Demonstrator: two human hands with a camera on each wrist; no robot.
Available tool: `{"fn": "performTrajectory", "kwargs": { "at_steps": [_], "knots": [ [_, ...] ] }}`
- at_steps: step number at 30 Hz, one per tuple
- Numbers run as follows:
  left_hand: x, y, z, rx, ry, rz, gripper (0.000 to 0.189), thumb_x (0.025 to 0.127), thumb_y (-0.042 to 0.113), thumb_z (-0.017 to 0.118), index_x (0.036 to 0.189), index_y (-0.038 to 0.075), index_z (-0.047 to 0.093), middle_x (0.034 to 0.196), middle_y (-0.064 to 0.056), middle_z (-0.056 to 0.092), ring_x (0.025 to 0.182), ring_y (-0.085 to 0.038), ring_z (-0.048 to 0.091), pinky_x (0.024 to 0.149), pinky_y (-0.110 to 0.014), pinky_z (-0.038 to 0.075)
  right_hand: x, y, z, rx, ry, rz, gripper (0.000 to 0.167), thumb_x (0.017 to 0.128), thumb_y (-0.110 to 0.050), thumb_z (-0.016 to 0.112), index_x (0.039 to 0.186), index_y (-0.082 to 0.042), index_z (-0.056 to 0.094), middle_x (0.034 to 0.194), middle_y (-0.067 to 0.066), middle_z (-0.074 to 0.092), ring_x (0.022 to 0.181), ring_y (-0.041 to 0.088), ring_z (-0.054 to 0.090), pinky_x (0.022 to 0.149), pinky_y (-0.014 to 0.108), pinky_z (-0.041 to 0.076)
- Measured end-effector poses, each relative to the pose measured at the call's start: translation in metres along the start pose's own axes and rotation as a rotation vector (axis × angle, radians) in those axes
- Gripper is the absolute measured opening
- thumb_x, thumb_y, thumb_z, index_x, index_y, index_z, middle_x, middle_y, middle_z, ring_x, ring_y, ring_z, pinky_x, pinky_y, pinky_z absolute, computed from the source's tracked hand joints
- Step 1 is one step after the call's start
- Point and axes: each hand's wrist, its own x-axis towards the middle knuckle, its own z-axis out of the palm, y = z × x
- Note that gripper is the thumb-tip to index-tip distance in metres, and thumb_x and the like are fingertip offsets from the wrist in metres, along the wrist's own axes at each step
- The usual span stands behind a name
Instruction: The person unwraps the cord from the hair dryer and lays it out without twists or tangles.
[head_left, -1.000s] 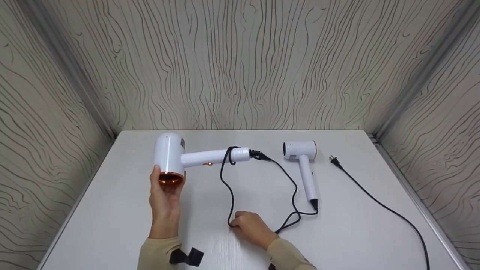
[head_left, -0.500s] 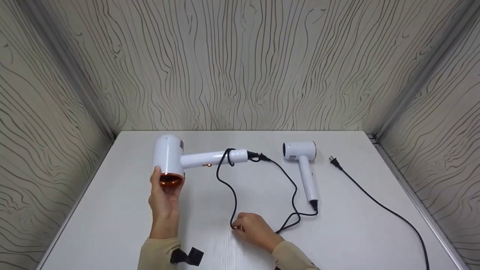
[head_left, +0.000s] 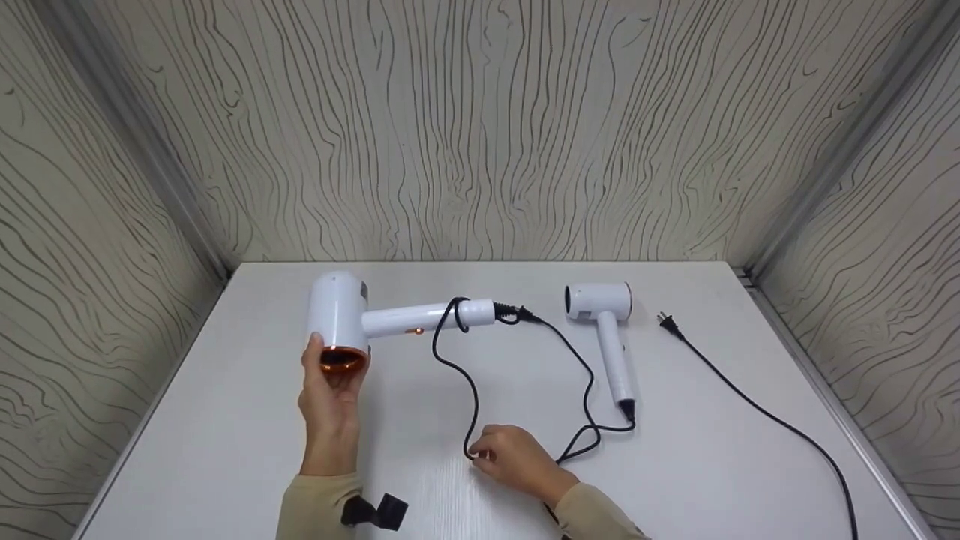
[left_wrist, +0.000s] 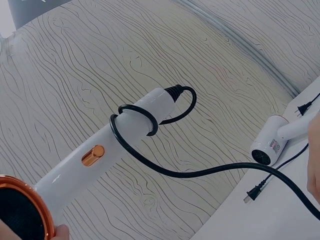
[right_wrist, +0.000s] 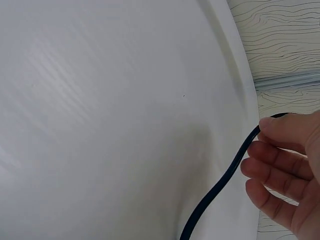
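Observation:
My left hand [head_left: 330, 405] grips a white hair dryer [head_left: 337, 307] by its barrel, near the copper-coloured rim, and holds it up with the handle pointing right. A black cord [left_wrist: 200, 172] leaves the handle's end, loops round the handle and runs down to my right hand [head_left: 517, 457]. There, thumb and fingertips pinch the cord, as the right wrist view also shows, with the other fingers loosely bent. On the handle is a copper-coloured switch [left_wrist: 93, 155]. A second white hair dryer [head_left: 615, 337] lies on the table to the right, its cord crossing another black stretch.
A two-pin plug [head_left: 670, 324] lies at the table's right with its cord trailing to the front edge. Another plug [left_wrist: 254, 193] rests on the white table [head_left: 225, 420], near the held handle's end in the head view. Wood-patterned panels [head_left: 480, 135] enclose the back and sides.
My right hand has shifted slightly right and toward the front with the pinched cord. The cord below the handle has swung a little; the held dryer has dipped slightly.

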Motion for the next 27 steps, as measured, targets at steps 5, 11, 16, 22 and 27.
{"fn": "performTrajectory", "kwargs": {
  "at_steps": [5,11,16,22,27],
  "knots": [
    [0.001,-0.001,0.000,-0.007,0.011,-0.007,0.069,0.093,0.056,0.051,0.146,0.023,0.023,0.127,0.005,0.043,0.120,-0.016,0.048,0.105,-0.029,0.048,0.000,0.001,-0.005,0.028,-0.019,0.034,0.011,0.083,-0.010,0.070,0.092,-0.009,0.077,0.079,0.000,0.069,0.068,-0.001,0.056,0.061,0.012,0.047],
    [0.001,0.000,0.000,-0.036,0.012,-0.022,0.071,0.092,0.057,0.052,0.147,0.024,0.023,0.127,0.006,0.043,0.120,-0.015,0.047,0.105,-0.029,0.047,-0.001,0.004,-0.009,0.074,-0.033,0.092,0.012,0.086,-0.013,0.069,0.094,-0.008,0.077,0.080,0.000,0.069,0.070,0.000,0.057,0.063,0.014,0.048],
    [0.001,-0.002,0.000,-0.011,0.014,-0.016,0.070,0.093,0.056,0.051,0.147,0.022,0.023,0.127,0.005,0.043,0.120,-0.015,0.047,0.105,-0.028,0.048,-0.004,0.008,-0.013,0.133,0.012,0.092,0.013,0.087,-0.011,0.067,0.093,-0.004,0.076,0.078,0.003,0.070,0.070,0.002,0.059,0.062,0.014,0.048],
    [0.000,-0.003,0.000,0.003,0.013,-0.022,0.073,0.093,0.056,0.051,0.149,0.022,0.019,0.128,0.005,0.042,0.122,-0.016,0.047,0.108,-0.030,0.045,-0.007,0.010,-0.022,0.184,0.061,0.144,0.013,0.089,-0.010,0.065,0.094,-0.003,0.075,0.079,0.002,0.070,0.070,0.002,0.059,0.061,0.014,0.049],
    [0.000,-0.002,-0.001,-0.004,0.019,-0.032,0.075,0.092,0.057,0.052,0.150,0.023,0.019,0.129,0.005,0.042,0.122,-0.016,0.047,0.110,-0.031,0.043,-0.004,0.011,-0.029,0.185,0.170,0.164,0.011,0.089,-0.009,0.065,0.090,-0.004,0.075,0.078,0.003,0.070,0.070,0.006,0.061,0.061,0.015,0.050]
  ]
}}
